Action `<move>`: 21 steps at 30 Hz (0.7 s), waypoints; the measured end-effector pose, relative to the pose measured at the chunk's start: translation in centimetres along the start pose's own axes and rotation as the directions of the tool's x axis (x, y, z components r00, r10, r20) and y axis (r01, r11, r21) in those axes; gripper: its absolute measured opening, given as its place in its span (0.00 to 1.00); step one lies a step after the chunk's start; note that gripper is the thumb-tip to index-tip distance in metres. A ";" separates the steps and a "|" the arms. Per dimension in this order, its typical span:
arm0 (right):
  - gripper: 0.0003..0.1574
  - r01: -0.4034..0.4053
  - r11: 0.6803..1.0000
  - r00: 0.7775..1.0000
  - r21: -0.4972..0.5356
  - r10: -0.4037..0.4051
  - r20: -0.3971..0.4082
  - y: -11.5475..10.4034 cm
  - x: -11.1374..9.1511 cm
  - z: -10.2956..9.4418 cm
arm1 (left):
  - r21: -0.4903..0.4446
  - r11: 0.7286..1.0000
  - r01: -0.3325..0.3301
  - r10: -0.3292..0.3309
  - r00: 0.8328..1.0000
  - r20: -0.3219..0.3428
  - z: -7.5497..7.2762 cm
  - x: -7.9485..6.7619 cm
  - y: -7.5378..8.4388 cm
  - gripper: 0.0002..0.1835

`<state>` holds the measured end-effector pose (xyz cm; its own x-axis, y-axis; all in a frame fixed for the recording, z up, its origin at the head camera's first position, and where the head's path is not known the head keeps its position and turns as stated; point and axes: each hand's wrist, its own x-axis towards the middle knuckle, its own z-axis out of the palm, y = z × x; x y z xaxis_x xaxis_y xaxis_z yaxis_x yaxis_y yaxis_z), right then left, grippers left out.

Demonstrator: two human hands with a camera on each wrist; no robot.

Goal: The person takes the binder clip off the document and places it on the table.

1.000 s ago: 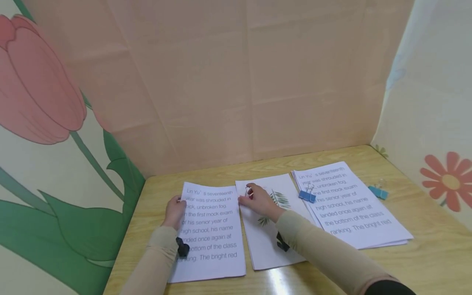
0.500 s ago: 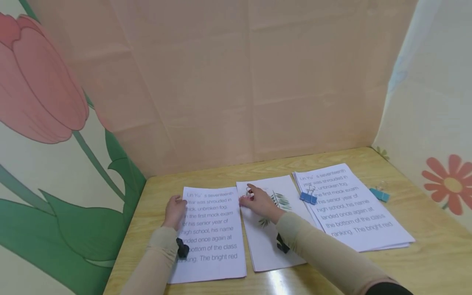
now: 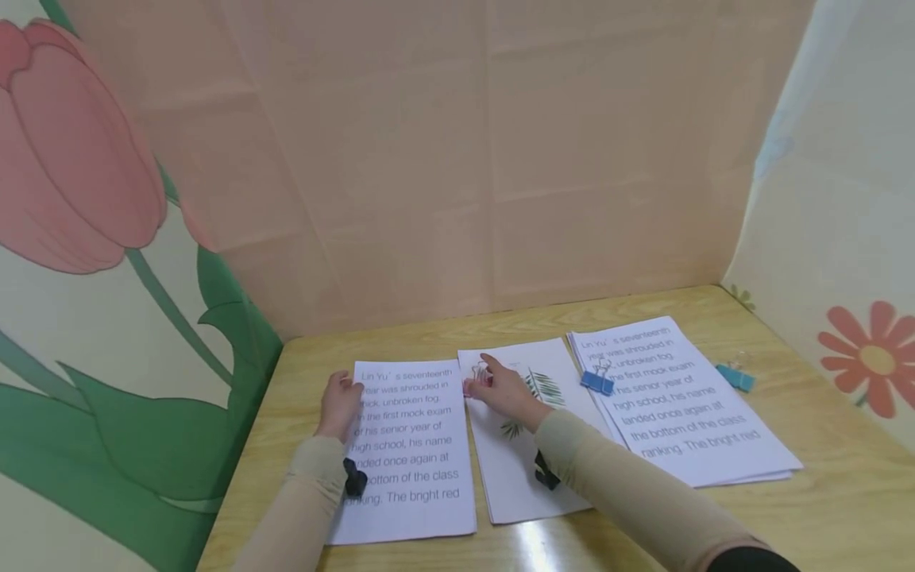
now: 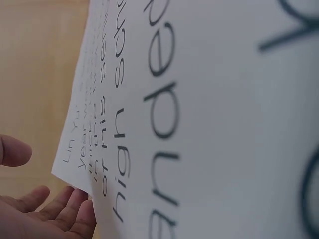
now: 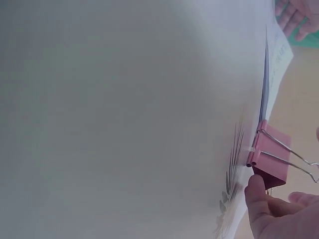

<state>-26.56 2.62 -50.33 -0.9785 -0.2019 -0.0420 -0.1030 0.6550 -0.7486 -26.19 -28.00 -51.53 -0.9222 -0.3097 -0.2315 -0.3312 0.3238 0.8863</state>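
Note:
My left hand [image 3: 339,405] is beside the upper left edge of a printed paper stack [image 3: 415,445]. Its fingers are loosely extended near the sheet corner in the left wrist view, with the thumb apart. Over the top left of the middle stack, a sheet with palm leaves [image 3: 529,477], is my right hand [image 3: 503,392]. A pink binder clip [image 5: 273,154] with silver wire handles is between its spread fingers. One fingertip [image 5: 255,186] is at the clip's lower end; another finger is only partly in view. Whether the clip bites the paper, I cannot tell.
A second printed stack [image 3: 700,421] is at the right, with a blue binder clip [image 3: 596,383] on its left edge. A teal binder clip [image 3: 736,377] is on the wooden table [image 3: 843,508] beyond it. Walls with flower prints stand at both sides.
My left fingers have loosened from the left stack's edge and now lie beside it. My right hand stays at the pink clip, its fingers slightly farther apart. The view has shifted slightly.

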 end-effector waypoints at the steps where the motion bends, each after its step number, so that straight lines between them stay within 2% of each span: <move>1: 0.48 0.001 1.000 1.000 0.001 -0.001 0.000 0.1 0.0 0.0 | 0.003 1.000 0.003 -0.003 1.000 -0.001 0.0 0.0 -0.1 0.33; 7: 0.47 -0.017 1.000 1.000 0.019 0.017 0.020 0.3 0.1 0.0 | 0.011 1.000 0.005 -0.005 1.000 -0.006 -0.1 0.2 -0.2 0.32; 15: 0.45 -0.015 1.000 0.999 -0.006 0.015 0.032 0.1 -0.1 -0.2 | -0.010 0.999 0.051 -0.051 0.999 -0.008 -0.4 -0.2 0.1 0.32; 21: 0.44 -0.019 1.000 0.999 0.022 0.018 0.042 0.0 -0.2 -0.4 | -0.025 0.999 0.021 -0.021 1.000 -0.013 -0.4 -0.2 0.0 0.33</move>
<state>-26.48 2.98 -50.04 -0.9719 -0.2204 -0.0831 -0.0806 0.6428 -0.7617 -25.93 -28.25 -51.29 -0.9123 -0.3282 -0.2448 -0.3452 0.2950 0.8910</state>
